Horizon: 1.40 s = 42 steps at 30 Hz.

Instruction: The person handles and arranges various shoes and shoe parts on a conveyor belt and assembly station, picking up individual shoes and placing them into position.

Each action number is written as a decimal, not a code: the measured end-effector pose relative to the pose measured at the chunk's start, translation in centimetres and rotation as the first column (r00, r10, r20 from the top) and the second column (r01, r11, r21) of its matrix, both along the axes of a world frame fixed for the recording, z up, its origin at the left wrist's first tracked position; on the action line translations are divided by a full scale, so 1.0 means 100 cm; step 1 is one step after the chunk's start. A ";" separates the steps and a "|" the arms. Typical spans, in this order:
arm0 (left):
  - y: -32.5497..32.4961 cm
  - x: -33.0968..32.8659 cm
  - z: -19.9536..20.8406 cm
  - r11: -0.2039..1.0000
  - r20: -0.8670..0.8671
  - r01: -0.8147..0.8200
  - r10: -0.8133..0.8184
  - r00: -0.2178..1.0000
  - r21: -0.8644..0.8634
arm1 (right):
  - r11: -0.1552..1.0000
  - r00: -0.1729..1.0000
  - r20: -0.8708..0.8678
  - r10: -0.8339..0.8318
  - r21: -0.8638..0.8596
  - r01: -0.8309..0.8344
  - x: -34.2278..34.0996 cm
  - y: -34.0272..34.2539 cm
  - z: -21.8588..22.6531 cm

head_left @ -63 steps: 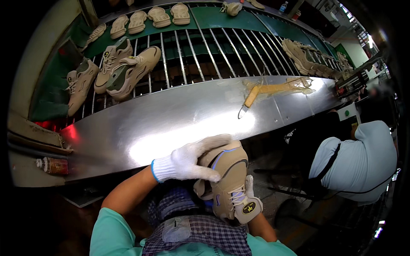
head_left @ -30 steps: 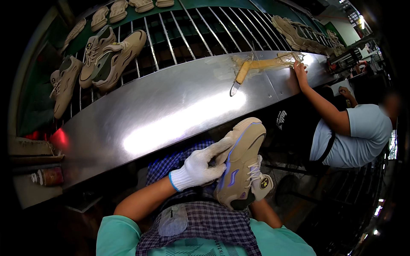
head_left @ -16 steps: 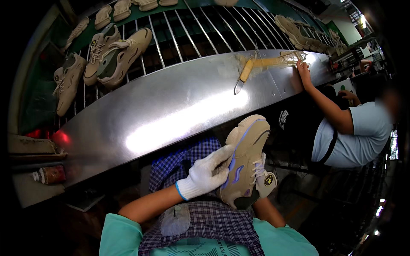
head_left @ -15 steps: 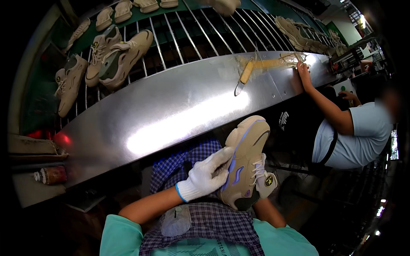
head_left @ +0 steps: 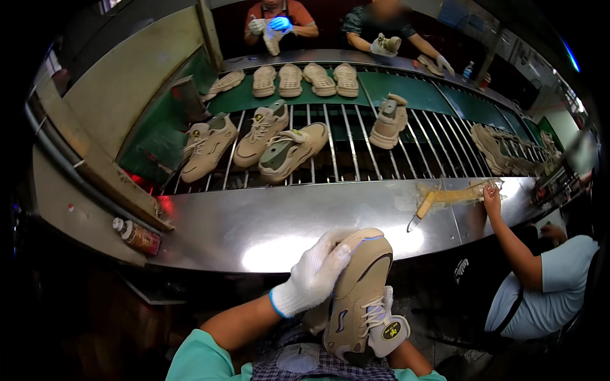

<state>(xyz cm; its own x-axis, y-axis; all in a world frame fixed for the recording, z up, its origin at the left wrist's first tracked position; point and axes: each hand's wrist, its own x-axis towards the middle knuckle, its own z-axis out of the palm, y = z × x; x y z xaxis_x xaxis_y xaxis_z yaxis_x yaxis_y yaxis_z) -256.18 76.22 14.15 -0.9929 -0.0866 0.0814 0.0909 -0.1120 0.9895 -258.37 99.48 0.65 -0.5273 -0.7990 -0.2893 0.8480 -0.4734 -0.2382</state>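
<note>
Left hand [head_left: 318, 270], in a white glove, clasps the toe end of 1 beige shoe [head_left: 361, 289] in the head view. Its fingers are half curled against the left side of the toe, with the thumb lying nearest to the upper. So the shoe lies directly to the right of this hand and touches it. The long axis of the shoe runs away from the body, toe farthest and leaning slightly to the right, heel close to the checked apron [head_left: 270, 367]. Between the 2 hands, the left is nearer to the toe, while the right hand [head_left: 389, 297] is at the lace side. Most of the right hand seems to be behind the shoe, so I cannot tell how its fingers are set. The shoe is held above the lap, before the near edge of the metal table [head_left: 203, 222]; 3 other shoes [head_left: 292, 152] stand together on the bars beyond.
</note>
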 end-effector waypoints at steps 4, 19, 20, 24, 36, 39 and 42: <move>-0.024 -0.009 0.032 0.995 0.025 0.092 -0.093 0.995 0.035 | 0.990 0.989 -0.076 0.130 0.071 -0.125 0.005 -0.003 0.011; -0.056 0.009 -0.073 0.958 0.079 -0.278 0.273 0.959 0.071 | 0.608 -0.183 -0.649 0.739 0.524 0.596 0.012 0.006 0.157; -0.054 0.004 -0.074 0.965 0.056 -0.250 0.246 0.968 0.082 | 0.580 -0.273 -0.572 0.773 0.466 0.668 0.006 -0.004 0.152; -0.056 -0.003 -0.075 0.971 0.022 -0.229 0.231 0.973 -0.070 | 0.576 -0.262 -0.601 0.755 0.417 0.703 -0.008 -0.035 0.118; -0.067 -0.014 -0.069 0.985 0.065 -0.158 0.162 0.985 -0.065 | 0.537 -0.076 -0.673 0.736 0.511 0.671 -0.073 -0.098 0.099; -0.067 -0.017 -0.068 0.969 0.044 -0.175 0.185 0.982 -0.172 | 0.515 0.076 -0.659 0.749 0.650 0.559 -0.084 -0.103 0.096; -0.074 -0.011 -0.069 0.968 0.153 -0.132 0.167 0.974 -0.214 | 0.450 -0.022 -0.556 0.831 0.648 0.614 -0.058 -0.107 0.130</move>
<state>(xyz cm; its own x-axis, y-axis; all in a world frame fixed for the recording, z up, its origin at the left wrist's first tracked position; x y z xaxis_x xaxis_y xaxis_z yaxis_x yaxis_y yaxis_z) -257.25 68.84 7.28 -0.9706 -0.2344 -0.0549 -0.0786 0.0932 0.9925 -264.13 88.78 13.61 -0.7076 -0.7027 -0.0744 -0.4970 0.5697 -0.6546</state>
